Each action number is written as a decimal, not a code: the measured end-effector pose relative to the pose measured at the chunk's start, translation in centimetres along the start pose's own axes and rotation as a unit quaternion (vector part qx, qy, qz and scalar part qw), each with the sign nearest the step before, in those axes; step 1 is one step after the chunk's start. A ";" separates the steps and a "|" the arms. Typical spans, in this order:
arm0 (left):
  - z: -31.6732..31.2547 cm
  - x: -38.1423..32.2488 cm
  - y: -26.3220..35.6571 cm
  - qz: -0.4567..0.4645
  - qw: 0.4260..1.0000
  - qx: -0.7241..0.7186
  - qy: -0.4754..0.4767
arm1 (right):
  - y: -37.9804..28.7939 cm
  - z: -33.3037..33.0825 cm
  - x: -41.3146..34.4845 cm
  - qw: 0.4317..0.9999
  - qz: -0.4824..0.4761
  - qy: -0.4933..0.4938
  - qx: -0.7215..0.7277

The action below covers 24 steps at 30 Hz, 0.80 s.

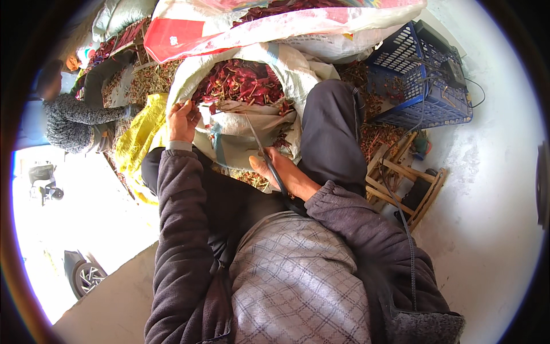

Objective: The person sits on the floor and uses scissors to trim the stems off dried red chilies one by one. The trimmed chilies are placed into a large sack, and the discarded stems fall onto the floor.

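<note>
An open white woven sack (253,148) full of dried red chillies (245,81) stands between the knees, its rim folded outward. My left hand (184,120) is at the sack's left rim, fingers curled with the tips together; whether something small is between them cannot be told. In my right hand (279,170) is a pair of long scissors or shears (258,139), dark at the handle end, with the narrow blade pointing up and left towards the sack's front edge. Whether the blades are apart cannot be told.
Beyond lies a larger red and white sack (296,32) of chillies. A blue plastic crate (434,96) and wooden stool (399,180) are at right. Stems and chillies litter the floor. At left are a yellow sack (137,137) and a seated person (75,120). A cable (404,215) hangs at right.
</note>
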State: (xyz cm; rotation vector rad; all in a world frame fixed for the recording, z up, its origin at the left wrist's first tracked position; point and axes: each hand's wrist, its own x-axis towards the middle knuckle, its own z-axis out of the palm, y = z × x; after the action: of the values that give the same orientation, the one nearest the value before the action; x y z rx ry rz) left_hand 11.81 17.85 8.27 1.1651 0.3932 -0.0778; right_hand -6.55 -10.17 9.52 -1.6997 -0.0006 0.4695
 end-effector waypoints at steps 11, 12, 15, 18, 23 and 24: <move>0.1 1.7 -1.7 0.018 0.900 0.435 0.014 | 0.1 0.3 -0.1 0.999 -0.021 0.026 0.038; 0.4 1.5 -2.2 0.034 0.880 0.473 0.010 | 0.0 0.2 0.0 0.999 -0.018 0.022 0.032; 1.3 1.1 -2.9 0.054 0.820 0.570 -0.001 | -0.3 -0.2 -0.1 1.000 -0.012 0.007 0.022; 1.6 0.9 -2.8 0.053 0.865 0.498 0.025 | -0.5 -0.5 -0.2 1.000 -0.009 -0.015 0.023; 1.4 0.4 -1.8 0.088 0.915 0.392 0.033 | -0.1 -0.2 0.1 1.000 -0.013 -0.009 0.006; 1.3 0.0 -1.6 0.068 0.946 0.315 0.031 | 0.1 -0.1 0.2 1.000 -0.008 -0.017 0.009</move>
State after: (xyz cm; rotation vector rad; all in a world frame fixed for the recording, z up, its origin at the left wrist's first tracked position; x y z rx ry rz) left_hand 11.74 16.08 7.29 1.8282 0.3508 -0.0458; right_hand -6.39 -10.27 9.39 -1.6725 -0.0347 0.4856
